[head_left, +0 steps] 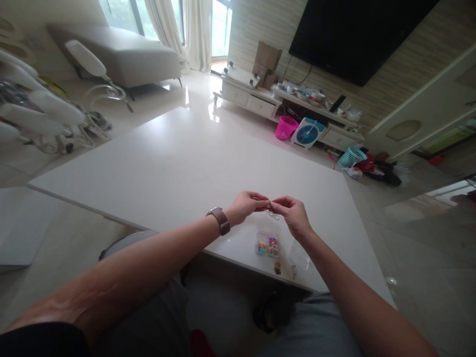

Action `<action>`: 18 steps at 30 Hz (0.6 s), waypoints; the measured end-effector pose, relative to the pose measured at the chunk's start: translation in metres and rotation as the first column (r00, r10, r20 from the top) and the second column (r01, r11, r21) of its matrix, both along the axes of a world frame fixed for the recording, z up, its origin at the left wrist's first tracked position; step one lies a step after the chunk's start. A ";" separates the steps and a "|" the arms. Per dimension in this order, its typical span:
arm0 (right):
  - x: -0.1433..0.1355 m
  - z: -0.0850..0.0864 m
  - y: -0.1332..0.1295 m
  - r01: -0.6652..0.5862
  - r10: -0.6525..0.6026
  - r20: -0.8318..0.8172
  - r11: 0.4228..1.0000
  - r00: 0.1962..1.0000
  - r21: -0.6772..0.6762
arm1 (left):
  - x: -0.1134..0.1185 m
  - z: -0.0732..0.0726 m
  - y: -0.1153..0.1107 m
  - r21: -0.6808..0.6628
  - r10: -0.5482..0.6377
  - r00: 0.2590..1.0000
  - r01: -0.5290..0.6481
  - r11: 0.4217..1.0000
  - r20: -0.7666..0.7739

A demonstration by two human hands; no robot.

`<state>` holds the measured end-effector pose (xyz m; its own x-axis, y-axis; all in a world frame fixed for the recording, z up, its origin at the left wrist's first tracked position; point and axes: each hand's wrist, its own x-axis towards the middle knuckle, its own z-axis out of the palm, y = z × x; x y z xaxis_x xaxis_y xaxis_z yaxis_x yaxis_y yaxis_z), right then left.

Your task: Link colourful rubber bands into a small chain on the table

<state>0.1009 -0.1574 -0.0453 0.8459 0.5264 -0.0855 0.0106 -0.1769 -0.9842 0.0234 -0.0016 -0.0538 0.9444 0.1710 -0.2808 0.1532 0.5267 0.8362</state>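
My left hand [250,206] and my right hand [292,213] meet fingertip to fingertip over the white table [201,163]. Both are closed in a pinch; whatever sits between the fingertips is too small to name. Just below the fingers, several thin pale rings [274,215] show, lying on the table or hanging; I cannot tell which. Nearer to me stands a clear compartment box [256,245] with bright coloured little pieces and some rings inside. A small yellow-and-blue figure charm [277,268] and a small silvery piece [294,271] lie by the table's near edge.
A clear flat lid [300,255] lies beside the box, partly behind my right forearm. White chairs [44,109] stand at the left. Beyond the table are a pink basket [286,129], a blue-and-white fan [308,134], a teal basket [351,157] and a cluttered low cabinet [256,105].
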 end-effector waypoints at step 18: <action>-0.005 0.005 -0.010 -0.448 0.654 0.210 0.682 0.726 -0.578 | -0.008 0.003 0.022 0.469 -0.161 0.983 0.182 0.864 -0.085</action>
<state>0.0963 -0.1672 -0.0406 0.4234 0.8850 -0.1936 0.6004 -0.4341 -0.6717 0.0155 0.0199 -0.0506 0.9604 0.1293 -0.2469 0.2449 0.0318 0.9690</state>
